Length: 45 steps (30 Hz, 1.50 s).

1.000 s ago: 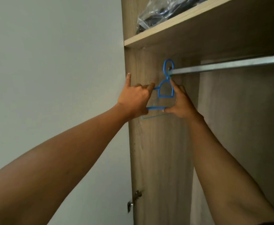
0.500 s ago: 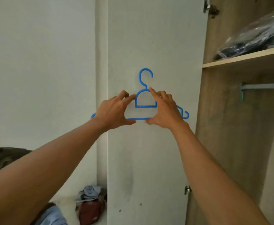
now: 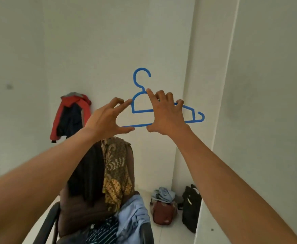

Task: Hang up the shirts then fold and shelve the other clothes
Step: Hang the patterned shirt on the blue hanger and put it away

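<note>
— While the left hand pinches the blue hanger beside the right hand, where's the shirt?
— Below: batik shirt on the chair. Hanger lies level, bare; left hand's nearer.

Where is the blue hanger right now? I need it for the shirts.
In the head view the blue hanger is held up at centre frame between the left hand and right hand, in front of the white wall above the clothes-draped chair.

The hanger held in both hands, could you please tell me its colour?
The hanger is bright blue, shown in the head view.
</note>
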Each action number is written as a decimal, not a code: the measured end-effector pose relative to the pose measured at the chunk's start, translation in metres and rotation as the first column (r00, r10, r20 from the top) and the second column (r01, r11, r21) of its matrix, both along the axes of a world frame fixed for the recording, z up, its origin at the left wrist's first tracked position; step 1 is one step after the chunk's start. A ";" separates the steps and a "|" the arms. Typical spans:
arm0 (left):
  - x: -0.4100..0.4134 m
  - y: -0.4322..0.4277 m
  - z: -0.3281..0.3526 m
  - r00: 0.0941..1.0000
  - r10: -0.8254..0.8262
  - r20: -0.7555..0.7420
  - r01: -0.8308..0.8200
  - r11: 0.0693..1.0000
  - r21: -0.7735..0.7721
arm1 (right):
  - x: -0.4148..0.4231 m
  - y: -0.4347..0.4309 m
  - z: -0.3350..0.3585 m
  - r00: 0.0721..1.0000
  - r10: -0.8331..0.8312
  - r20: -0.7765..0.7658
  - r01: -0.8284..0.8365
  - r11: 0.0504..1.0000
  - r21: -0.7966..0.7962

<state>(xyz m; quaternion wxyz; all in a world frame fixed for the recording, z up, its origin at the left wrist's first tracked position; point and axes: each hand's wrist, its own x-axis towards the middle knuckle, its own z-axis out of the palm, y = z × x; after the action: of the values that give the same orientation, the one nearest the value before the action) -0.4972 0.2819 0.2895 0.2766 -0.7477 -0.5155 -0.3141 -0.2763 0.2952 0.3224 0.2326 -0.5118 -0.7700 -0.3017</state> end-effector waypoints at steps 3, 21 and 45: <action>-0.029 0.024 -0.028 0.999 0.024 0.023 -0.023 0.999 -0.049 | -0.030 0.035 -0.024 0.999 0.037 0.013 -0.037 0.999 -0.039; -0.104 0.257 -0.200 0.993 0.114 -0.030 -0.116 0.905 -0.409 | -0.106 0.296 -0.219 0.989 0.116 -0.094 -0.147 0.868 -0.474; -0.210 0.489 -0.239 0.954 0.274 0.118 -0.108 0.686 -0.719 | -0.114 0.432 -0.249 0.852 -0.511 -0.114 0.362 0.732 -0.577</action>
<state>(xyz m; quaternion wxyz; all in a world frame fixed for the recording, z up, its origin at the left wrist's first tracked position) -0.7075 0.7713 0.0509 -0.0565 -0.6992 -0.6984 -0.1418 -0.3906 0.7273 0.0739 0.1030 -0.7591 -0.6409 -0.0501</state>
